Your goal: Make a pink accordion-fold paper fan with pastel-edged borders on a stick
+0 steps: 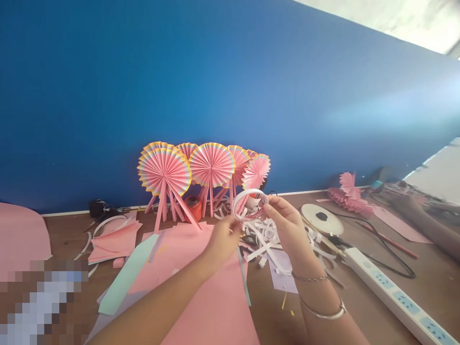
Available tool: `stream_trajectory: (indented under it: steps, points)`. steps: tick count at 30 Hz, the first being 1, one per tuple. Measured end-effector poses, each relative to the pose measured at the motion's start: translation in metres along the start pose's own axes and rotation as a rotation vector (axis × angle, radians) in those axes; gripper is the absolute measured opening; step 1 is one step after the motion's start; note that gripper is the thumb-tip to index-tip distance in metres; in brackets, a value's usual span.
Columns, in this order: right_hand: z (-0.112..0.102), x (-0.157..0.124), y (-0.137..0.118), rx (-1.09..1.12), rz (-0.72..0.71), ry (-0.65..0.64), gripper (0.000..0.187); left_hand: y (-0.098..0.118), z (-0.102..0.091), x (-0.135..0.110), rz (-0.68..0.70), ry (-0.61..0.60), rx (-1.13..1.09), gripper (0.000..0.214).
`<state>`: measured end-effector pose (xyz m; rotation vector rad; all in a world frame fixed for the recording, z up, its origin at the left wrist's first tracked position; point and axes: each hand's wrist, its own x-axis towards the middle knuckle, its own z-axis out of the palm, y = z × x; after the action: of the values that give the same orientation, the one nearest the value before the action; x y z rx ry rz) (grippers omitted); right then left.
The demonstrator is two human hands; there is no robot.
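In front of me, a thin white roll of tape [237,203] is raised above the paper, its open ring facing me. My right hand [289,227] pinches its right edge between thumb and fingers. At its lower left edge is my left hand [223,239], with the fingers curled in and the fingertips pressed to the roll. Beneath my arms lie large pink paper sheets [215,297] with a pale green strip [129,273]. White curled paper strips [268,235] are heaped behind and below the roll. Several pleated pink paper fans [211,165] on pink sticks stand just beyond.
Blue wall [215,72] closes off the back. A white power strip [398,292] lies right, near a round cream disc [321,219] and black cable [395,268]. Another person's arm [427,225] reaches in at far right by pleated pink paper [350,194]. Folded pink paper [117,239] sits left.
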<state>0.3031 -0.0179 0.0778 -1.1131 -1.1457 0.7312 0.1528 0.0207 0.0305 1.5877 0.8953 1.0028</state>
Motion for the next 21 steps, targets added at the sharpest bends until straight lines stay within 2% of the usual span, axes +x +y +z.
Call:
stream_trajectory:
  steps: [3,5,7,12,15,21]
  points:
    - [0.004,-0.001,0.000,-0.039,0.033,-0.046,0.018,0.012,-0.030,-0.008,0.013,0.188,-0.048,0.027]
    - [0.009,-0.003,0.000,-0.036,0.060,-0.084,0.020,0.021,-0.045,-0.013,0.021,0.235,-0.051,0.031]
    - [0.012,-0.004,0.001,-0.029,0.082,-0.127,0.021,0.027,-0.054,-0.017,0.029,0.233,-0.027,0.028]
    - [0.012,-0.005,0.002,-0.091,0.076,-0.139,0.022,0.030,-0.057,-0.021,0.079,0.230,0.119,0.013]
    - [0.008,-0.005,0.000,-0.137,0.086,-0.156,0.023,0.026,-0.057,-0.018,0.118,0.214,0.220,0.012]
    - [0.000,-0.006,-0.008,-0.124,0.153,-0.232,0.023,0.009,-0.055,0.012,0.184,0.236,0.405,0.014]
